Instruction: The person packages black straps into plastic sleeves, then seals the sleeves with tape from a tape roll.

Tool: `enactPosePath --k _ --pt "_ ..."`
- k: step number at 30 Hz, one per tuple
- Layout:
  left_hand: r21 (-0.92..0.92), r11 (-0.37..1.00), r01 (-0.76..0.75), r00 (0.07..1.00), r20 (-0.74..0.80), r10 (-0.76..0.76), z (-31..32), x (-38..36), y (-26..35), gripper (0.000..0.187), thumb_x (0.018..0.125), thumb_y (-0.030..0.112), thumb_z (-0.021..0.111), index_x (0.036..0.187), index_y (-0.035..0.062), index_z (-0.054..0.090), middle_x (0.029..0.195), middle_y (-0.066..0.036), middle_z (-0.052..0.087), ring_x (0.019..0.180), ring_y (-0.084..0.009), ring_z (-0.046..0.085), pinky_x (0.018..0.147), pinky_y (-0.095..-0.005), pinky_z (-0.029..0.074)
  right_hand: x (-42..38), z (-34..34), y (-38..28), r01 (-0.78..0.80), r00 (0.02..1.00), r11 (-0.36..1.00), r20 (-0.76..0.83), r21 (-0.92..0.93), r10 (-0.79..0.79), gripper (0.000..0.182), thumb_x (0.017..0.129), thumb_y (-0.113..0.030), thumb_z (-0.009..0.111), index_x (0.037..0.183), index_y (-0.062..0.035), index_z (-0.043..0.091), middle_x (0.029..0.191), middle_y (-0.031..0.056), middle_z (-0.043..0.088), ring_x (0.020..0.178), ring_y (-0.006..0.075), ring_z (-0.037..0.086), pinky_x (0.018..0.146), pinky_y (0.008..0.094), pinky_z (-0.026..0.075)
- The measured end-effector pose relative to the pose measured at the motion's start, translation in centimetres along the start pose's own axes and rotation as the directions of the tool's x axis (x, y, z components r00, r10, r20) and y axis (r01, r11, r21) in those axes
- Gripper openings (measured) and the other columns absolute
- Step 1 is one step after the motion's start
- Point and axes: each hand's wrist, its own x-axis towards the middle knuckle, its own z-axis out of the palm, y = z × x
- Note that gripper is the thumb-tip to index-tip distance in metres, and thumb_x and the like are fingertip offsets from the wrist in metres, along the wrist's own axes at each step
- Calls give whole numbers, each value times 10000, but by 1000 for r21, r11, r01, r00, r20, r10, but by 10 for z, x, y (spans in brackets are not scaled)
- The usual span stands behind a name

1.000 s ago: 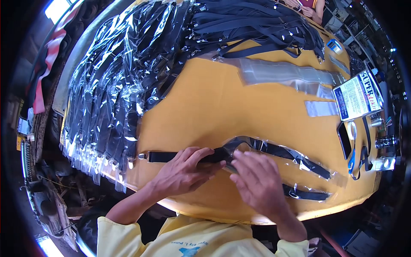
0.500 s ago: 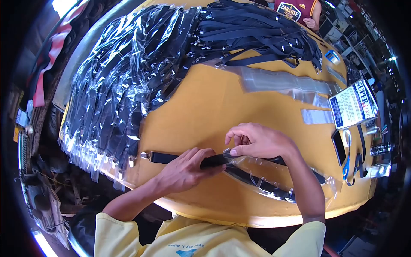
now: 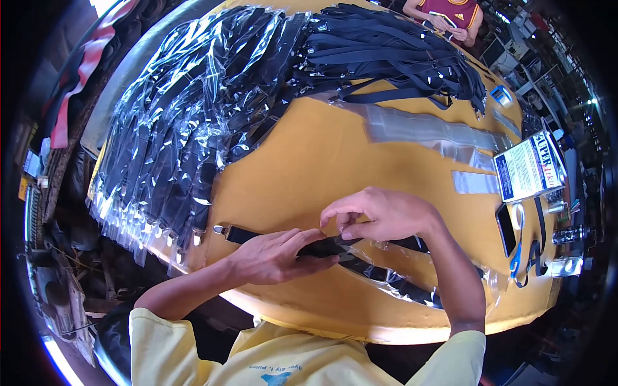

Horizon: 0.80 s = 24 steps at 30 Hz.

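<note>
Black elastic suspenders (image 3: 239,235) lie across the near part of the yellow table, a silver metal clip (image 3: 220,229) at their left end. My left hand (image 3: 273,255) is closed around the folded strap from above, its fingers pointing right. Just right of it, my right hand (image 3: 389,215) is bent over the strap with curled fingers, thumb and fingertips pinched at the mouth of a clear plastic sleeve (image 3: 380,270). The sleeve runs right beneath my right forearm, with black strap inside it. The exact fingertip contact is partly hidden.
Bagged black straps (image 3: 174,135) cover the left side; loose black straps (image 3: 393,51) are piled at the back. Flat clear sleeves (image 3: 431,132) lie to the right, near a printed box (image 3: 529,168), a phone (image 3: 506,228) and scissors (image 3: 516,257). Another person (image 3: 444,19) is across the table.
My right hand has shifted slightly left, its fingers curling closer to my left fingertips. My left hand now lies flatter over the strap. The person opposite has come further into view, holding something.
</note>
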Motion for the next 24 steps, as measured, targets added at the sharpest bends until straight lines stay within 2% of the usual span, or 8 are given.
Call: enactPosePath --k 1,5,7,8,10,14,16,24 --pt "121 985 -125 991 -26 129 1 -1 -3 469 938 243 702 1400 230 617 1209 -95 536 836 -218 632 686 -387 559 1 1 -1 -35 999 999 19 13 34 352 895 -71 687 1246 -75 662 868 68 723 815 194 667 829 325 530" --pt "106 980 -169 982 -68 176 -1 1 -2 506 913 203 718 1406 264 621 1220 -91 526 841 -218 632 693 -384 568 0 6 2 -70 996 998 48 1 70 348 916 -105 663 1263 -85 648 900 76 732 803 201 662 778 357 517" --pt "143 966 -215 969 -90 229 0 1 -3 537 831 133 815 1330 264 666 1265 -121 538 893 -293 688 683 -392 603 -3 10 13 9 999 981 -47 196 0 401 917 -137 686 1307 -74 611 910 77 726 830 189 655 784 343 509" --pt "143 966 -215 969 -91 229 -1 1 -3 537 831 133 815 1330 264 666 1265 -121 538 893 -293 688 683 -392 603 -5 8 16 9 999 981 -46 195 1 401 917 -137 686 1307 -74 611 910 77 726 830 189 655 784 343 509" --pt "99 980 -173 982 -61 180 -2 2 -2 555 829 104 805 1335 287 671 1261 -110 543 909 -280 682 702 -378 606 -7 6 21 67 997 981 29 180 -73 482 905 -154 715 1356 -67 569 991 74 715 881 164 643 810 333 503" --pt "124 972 -199 975 -70 209 -3 1 -4 583 825 80 797 1345 313 672 1266 -100 538 923 -274 679 718 -369 609 -10 7 34 127 990 963 26 237 -137 552 865 -120 748 1379 -72 551 1041 64 691 925 144 630 842 325 502" --pt "168 964 -205 977 -18 211 -2 0 -5 564 898 148 656 1431 323 595 1308 -98 459 978 -247 626 813 -353 584 -9 8 38 85 995 907 21 413 -102 595 833 -76 761 1387 -76 543 1071 58 672 958 141 627 863 322 505" --pt "166 969 -183 983 18 183 -5 0 -3 542 902 156 642 1419 314 609 1298 -97 479 1025 -258 619 862 -362 579 -4 10 38 77 997 956 -12 282 -76 589 805 -95 784 1355 -70 575 1107 73 689 980 172 645 893 336 513"
